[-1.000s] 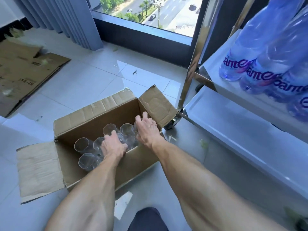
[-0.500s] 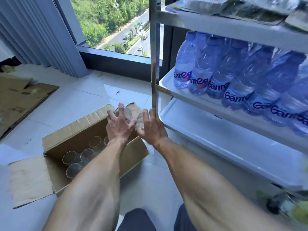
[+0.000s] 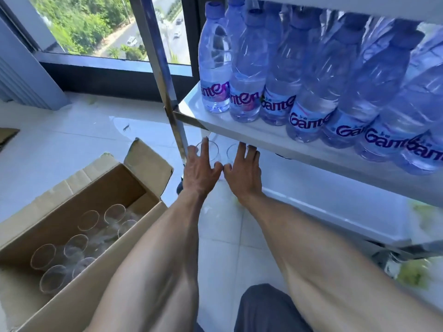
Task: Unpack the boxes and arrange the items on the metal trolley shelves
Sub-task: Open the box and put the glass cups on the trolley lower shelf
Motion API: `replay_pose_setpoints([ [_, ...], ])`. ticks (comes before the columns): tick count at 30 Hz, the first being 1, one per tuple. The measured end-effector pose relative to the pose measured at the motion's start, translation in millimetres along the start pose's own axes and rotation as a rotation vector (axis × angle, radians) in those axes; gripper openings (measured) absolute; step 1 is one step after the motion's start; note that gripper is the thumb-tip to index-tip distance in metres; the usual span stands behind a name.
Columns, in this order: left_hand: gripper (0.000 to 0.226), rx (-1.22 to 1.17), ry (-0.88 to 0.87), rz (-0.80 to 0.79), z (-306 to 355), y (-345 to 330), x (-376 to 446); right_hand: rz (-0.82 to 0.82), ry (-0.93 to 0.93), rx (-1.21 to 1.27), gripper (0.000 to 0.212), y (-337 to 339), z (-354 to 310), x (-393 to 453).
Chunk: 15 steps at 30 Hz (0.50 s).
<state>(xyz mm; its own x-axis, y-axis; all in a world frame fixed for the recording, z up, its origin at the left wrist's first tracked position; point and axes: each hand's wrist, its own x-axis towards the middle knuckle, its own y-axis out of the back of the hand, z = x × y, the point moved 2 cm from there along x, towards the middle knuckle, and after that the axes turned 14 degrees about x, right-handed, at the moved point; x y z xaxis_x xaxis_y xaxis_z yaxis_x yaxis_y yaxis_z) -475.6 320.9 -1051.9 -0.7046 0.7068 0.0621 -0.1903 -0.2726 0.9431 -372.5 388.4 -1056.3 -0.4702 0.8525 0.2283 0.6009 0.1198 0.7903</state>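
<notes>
Each grip holds an upright clear glass [image 3: 208, 150] under the shelf [image 3: 239, 134].

1. Metal trolley [image 3: 172, 111] standing on the pale tiled floor [image 3: 72, 144], beside the window
2. Middle shelf [image 3: 239, 125] packed with upright water bottles [image 3: 244, 75] in tight rows, labels facing out
3. Bottom shelf [image 3: 335, 212] carrying two clear glasses [image 3: 211, 149] at its left end, side by side, near the trolley post
4. Floor bearing an open cardboard box [image 3: 100, 188] left of the trolley, with flattened cardboard [image 3: 7, 135] at the far left edge
</notes>
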Motion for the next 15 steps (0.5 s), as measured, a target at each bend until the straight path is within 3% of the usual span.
replay_pose_setpoints([
  [3,0.075,-0.052,0.001,-0.009,9.4,-11.6,25.8,0.054,-0.046,0.085,0.071,-6.1,5.1,18.9],
  [7,0.064,-0.057,-0.019,0.015,7.6,-21.8,53.6,0.005,-0.029,0.135,0.047,-18.7,6.7,38.2],
  [10,0.056,-0.155,-0.045,0.052,7.0,-23.7,68.6,0.125,-0.066,0.234,0.059,-29.0,11.3,45.9],
  [15,0.066,-0.294,0.015,0.127,3.8,-30.1,77.4,0.219,-0.236,0.403,0.074,-37.7,25.0,48.3],
])
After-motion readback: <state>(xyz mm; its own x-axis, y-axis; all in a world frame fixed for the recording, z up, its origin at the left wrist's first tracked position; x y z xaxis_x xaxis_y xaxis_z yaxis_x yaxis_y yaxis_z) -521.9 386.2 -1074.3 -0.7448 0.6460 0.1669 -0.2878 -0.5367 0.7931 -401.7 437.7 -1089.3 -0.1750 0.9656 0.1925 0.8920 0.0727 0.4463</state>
